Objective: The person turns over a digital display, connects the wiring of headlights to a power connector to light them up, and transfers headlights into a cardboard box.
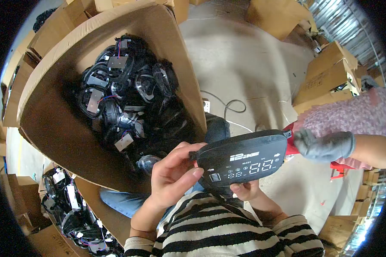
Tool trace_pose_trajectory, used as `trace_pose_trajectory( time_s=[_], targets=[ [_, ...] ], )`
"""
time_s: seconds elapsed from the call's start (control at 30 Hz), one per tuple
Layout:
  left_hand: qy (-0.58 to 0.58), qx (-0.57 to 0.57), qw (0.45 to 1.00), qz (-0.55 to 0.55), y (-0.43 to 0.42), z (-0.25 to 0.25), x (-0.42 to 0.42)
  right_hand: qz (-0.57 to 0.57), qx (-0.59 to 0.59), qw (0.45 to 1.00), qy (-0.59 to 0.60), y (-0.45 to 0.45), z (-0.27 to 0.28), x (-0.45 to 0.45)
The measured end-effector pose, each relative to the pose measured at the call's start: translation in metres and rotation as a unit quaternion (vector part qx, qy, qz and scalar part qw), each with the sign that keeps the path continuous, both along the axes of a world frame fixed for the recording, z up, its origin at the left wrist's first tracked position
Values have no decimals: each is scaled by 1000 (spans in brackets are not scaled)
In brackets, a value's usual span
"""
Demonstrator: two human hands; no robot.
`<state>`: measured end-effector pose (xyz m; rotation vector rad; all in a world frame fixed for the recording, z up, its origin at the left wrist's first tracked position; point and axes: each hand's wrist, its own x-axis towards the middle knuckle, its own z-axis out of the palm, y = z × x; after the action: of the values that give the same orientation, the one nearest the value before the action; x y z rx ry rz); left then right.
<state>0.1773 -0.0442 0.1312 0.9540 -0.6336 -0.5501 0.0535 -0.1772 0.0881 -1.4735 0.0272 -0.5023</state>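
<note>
A black display panel (242,160) with white digits, arrows and a logo is held in front of my striped shirt, its printed face up. My left hand (173,175) grips its left end, thumb and fingers closed on the edge. Under the lower edge, my right hand (248,190) holds the panel with the thumb showing; its other fingers are hidden behind it. To the left stands a large open cardboard box (51,145) with many black parts (146,88), some bearing grey plates and wires.
A co-worker's grey-gloved hand (324,144) is close to the panel's right end. A second box of black parts (73,214) is at the lower left. A cable (236,103) lies on the floor; a red stool (339,170) and cardboard boxes (326,81) are on the right.
</note>
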Motion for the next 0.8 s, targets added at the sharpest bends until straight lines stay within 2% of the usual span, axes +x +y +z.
trace_pose_trajectory(
  time_s=[0.2,0.57,0.8],
  targets=[
    [11,34,999,-5,-2,7,1,-16,-13,1000,-2,1,2,1],
    [22,58,998,-12,-8,8,4,-59,42,997,-35,8,3,6],
    [50,62,997,-26,-24,8,4,-115,77,990,8,-1,-2,4]
  ],
)
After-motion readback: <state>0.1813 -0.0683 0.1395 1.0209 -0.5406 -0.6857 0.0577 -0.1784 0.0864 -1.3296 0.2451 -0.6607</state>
